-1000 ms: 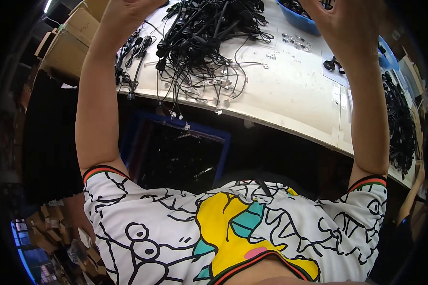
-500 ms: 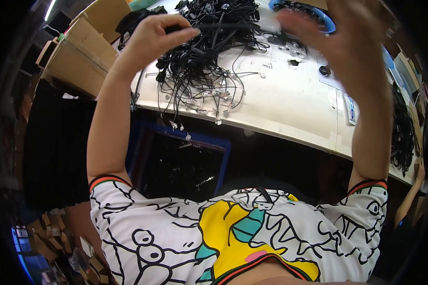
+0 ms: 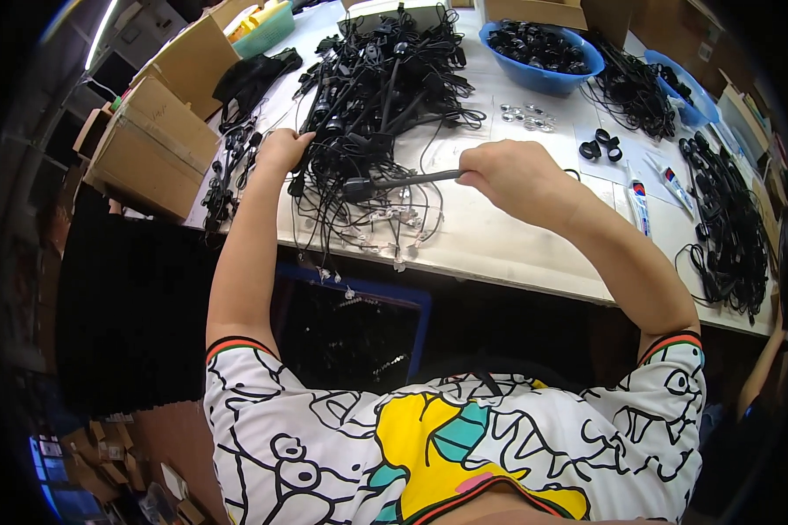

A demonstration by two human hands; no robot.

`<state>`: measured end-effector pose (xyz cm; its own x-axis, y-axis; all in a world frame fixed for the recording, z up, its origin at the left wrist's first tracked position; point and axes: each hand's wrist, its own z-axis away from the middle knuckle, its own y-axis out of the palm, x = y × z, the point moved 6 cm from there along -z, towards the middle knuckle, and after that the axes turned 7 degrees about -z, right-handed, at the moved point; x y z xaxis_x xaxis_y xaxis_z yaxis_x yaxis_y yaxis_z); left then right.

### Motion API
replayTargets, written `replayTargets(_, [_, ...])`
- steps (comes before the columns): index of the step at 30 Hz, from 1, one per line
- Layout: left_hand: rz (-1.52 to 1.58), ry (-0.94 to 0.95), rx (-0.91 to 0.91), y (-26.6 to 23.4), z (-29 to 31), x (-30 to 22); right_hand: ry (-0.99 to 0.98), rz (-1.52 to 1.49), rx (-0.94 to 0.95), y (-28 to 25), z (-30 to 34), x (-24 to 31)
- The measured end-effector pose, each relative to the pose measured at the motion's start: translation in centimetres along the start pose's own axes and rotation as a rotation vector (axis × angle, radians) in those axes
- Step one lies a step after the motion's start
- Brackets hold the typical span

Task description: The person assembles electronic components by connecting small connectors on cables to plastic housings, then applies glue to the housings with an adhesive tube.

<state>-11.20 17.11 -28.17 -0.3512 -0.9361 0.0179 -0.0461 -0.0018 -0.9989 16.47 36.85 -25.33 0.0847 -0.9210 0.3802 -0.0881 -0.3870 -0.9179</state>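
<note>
1. Head view: the right hand (image 3: pixel 518 181) is clenched round one end of a black stem (image 3: pixel 420 178), its fingers curled over and the thumb folded in against it.
2. That stem sticks out to the left of the fist, nearly level, and finishes in a wider blocky head (image 3: pixel 357 189). The head sits in front of the near part of the cable pile (image 3: pixel 390 118); whether it touches the cables, I can't make out from here.
3. The left hand (image 3: pixel 282 150) is at the pile's left edge, knuckles up, fingers bent inward, thumb reaching toward the black cables. I can't tell whether it grips one or merely rests against them.
4. The pile itself is a thick black tangle, its thin leads fanning toward me with small clear tips (image 3: pixel 400 264), a few hanging over the front edge of the tabletop (image 3: pixel 534 262).
5. Beyond the right hand stands a blue basin (image 3: pixel 545 85) heaped with black parts (image 3: pixel 534 48); clear round pieces (image 3: pixel 527 116) lie just in front of it.
6. Farther right, some black rings (image 3: pixel 601 147) sit near two tubes (image 3: pixel 639 208), with a long cable bundle (image 3: pixel 728 236) past those.
7. Over on the left, a cardboard box (image 3: pixel 153 144) stands beside the tabletop's end.
</note>
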Motion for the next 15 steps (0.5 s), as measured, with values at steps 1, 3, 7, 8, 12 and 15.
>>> replayTargets(1, [0.074,-0.023,0.035,-0.2,0.1,0.1,-0.037,0.018,-0.032,0.1,-0.1,0.0])
replayTargets(3, [0.202,0.071,-0.097,0.1,-2.1,2.4,-0.059,0.038,-0.065,-0.1,-0.6,0.3])
replayTargets(7, [1.305,-0.114,0.045,-2.8,-0.7,2.6,-0.14,0.055,-0.156,0.5,-2.6,0.7])
replayTargets(8, [1.377,-0.037,0.013,-4.3,0.0,2.2,-0.142,0.051,-0.157,1.0,-3.4,1.0])
replayTargets(12, [1.637,0.305,-0.107,-9.3,1.9,1.5,-0.292,0.075,-0.255,3.3,-7.6,3.4])
replayTargets(15, [1.702,0.434,-0.26,-12.9,4.7,-0.2,-0.299,0.111,-0.178,6.4,-9.7,2.3])
